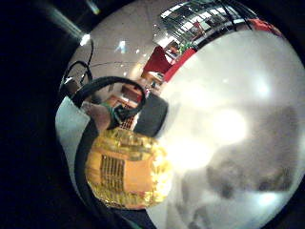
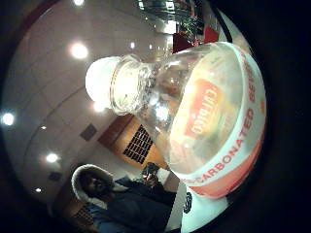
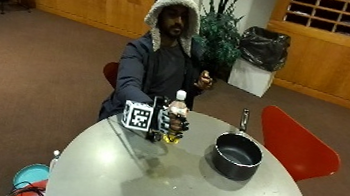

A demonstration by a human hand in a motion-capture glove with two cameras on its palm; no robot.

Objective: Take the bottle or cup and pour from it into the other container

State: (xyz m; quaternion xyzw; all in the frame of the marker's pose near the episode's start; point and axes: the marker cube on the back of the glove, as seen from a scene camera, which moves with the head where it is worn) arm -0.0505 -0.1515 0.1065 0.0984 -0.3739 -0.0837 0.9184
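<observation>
- The clear plastic bottle with a white cap [image 3: 177, 109] is showing a red-and-white label reading "CARBONATED BEVER…".
- The fingers [image 3: 179, 123] of the black-gloved right hand [image 3: 171, 121] are wrapping around the bottle's body, cap sticking out above them.
- The hand is holding it upright just above the round grey desk [image 3: 170, 188], beside the dark saucepan [image 3: 238, 156].

Upright capped bottle [image 3: 177, 112], nearby pot [image 3: 238, 156]
</observation>
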